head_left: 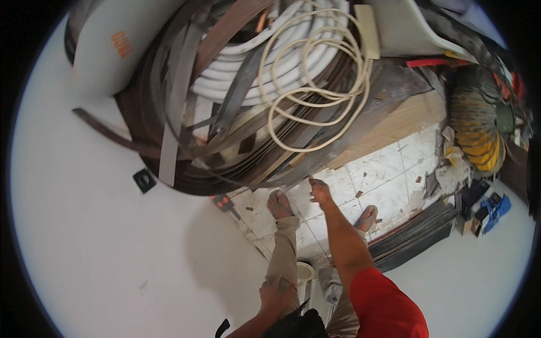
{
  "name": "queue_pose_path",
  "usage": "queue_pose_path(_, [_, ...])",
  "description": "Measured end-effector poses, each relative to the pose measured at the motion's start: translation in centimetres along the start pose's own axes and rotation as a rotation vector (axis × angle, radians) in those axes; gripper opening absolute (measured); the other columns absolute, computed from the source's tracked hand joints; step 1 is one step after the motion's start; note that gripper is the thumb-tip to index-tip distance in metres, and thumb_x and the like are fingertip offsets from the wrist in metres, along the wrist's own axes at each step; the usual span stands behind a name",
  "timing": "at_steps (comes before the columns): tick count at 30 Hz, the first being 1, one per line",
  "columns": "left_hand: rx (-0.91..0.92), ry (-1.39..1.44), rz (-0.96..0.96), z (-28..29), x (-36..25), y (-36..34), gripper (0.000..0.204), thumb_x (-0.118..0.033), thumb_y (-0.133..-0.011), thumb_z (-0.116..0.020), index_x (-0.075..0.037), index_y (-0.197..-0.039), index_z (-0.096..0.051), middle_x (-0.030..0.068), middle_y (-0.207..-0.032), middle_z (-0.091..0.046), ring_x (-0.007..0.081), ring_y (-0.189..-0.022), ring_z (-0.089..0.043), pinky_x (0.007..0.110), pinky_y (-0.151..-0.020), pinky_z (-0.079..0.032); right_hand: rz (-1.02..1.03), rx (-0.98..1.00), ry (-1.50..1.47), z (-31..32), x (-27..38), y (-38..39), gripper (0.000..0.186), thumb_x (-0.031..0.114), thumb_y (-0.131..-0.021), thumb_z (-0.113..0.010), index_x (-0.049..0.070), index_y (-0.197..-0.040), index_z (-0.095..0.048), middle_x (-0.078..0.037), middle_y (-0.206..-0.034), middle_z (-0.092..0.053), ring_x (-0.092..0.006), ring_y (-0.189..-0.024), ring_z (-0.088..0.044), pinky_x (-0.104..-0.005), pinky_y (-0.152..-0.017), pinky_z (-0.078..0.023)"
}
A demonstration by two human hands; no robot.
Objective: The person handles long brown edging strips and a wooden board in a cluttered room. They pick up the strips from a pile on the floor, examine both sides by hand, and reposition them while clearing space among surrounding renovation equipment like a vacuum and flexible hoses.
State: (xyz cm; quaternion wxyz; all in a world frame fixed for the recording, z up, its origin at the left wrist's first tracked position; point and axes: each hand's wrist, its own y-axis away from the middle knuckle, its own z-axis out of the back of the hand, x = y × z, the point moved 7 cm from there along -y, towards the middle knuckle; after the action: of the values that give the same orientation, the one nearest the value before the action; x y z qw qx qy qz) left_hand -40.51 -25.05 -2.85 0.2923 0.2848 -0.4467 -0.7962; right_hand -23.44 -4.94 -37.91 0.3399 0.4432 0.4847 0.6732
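My left hand rests on the left leg of my beige trousers, fingers stretched over the cloth. My right arm reaches forward, and my right hand is just below the near edge of a large coil of brown and grey flat strips. One finger points up toward that edge while the others bend apart from it; nothing shows in the hand. Within the coil lies a roll of thick white tubing. Loops of thin cream cable hang over the strips.
Small brown scraps dot the tiled floor. A stack of dark strips lies to the right, below a yellow-and-grey flexible duct. A board lies behind my right hand. A black wall fitting is at left.
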Motion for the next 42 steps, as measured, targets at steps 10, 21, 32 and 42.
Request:
queue_pose_path(10, [-0.02, 0.041, 0.161, -3.7, 1.5, 1.2, 0.068, -0.052, -0.086, -0.065, 0.0, -0.129, -0.06, 0.0249, -0.13, -0.057, 0.0445, -0.12, -0.054, 0.055, -0.1, -0.042, 0.369, 0.224, 0.981, -5.1, 5.1, 6.0, 0.052, 0.039, -0.096, -0.055, 0.003, -0.132, -0.059, -0.022, -0.13, -0.062, -0.0362, -0.123, -0.058, -0.0403, -0.103, -0.047])
queue_pose_path(21, [-0.115, 0.104, 0.183, -0.5, 7.4, 2.0, 0.065, -0.051, -0.082, -0.071, -0.001, -0.122, -0.065, 0.0244, -0.122, -0.064, 0.0425, -0.111, -0.062, 0.051, -0.094, -0.049, 0.621, 0.47, 1.279, -23.9, 2.7, 2.4, 0.05, 0.028, -0.089, -0.059, -0.006, -0.125, -0.06, -0.024, -0.135, -0.055, -0.0372, -0.129, -0.051, -0.0451, -0.107, -0.042])
queue_pose_path(32, [-0.298, -0.014, 0.144, 0.1, 6.8, 1.5, 0.059, -0.051, -0.076, -0.075, -0.005, -0.113, -0.07, 0.019, -0.105, -0.071, 0.0378, -0.091, -0.07, 0.047, -0.076, -0.057, 1.011, 0.131, 1.5, -23.6, -0.2, -5.9, 0.03, 0.016, -0.091, -0.057, -0.001, -0.115, -0.065, -0.017, -0.109, -0.068, -0.0271, -0.104, -0.067, -0.0397, -0.087, -0.056])
queue_pose_path(42, [-0.356, -0.134, 0.121, -2.2, 4.6, 2.5, 0.058, -0.053, -0.074, -0.076, -0.008, -0.11, -0.072, 0.0175, -0.103, -0.071, 0.0369, -0.089, -0.071, 0.046, -0.074, -0.057, 1.07, 0.335, 0.913, -21.1, -0.8, -1.4, 0.033, 0.008, -0.085, -0.055, -0.005, -0.115, -0.065, -0.02, -0.112, -0.066, -0.0386, -0.113, -0.061, -0.0405, -0.095, -0.051])
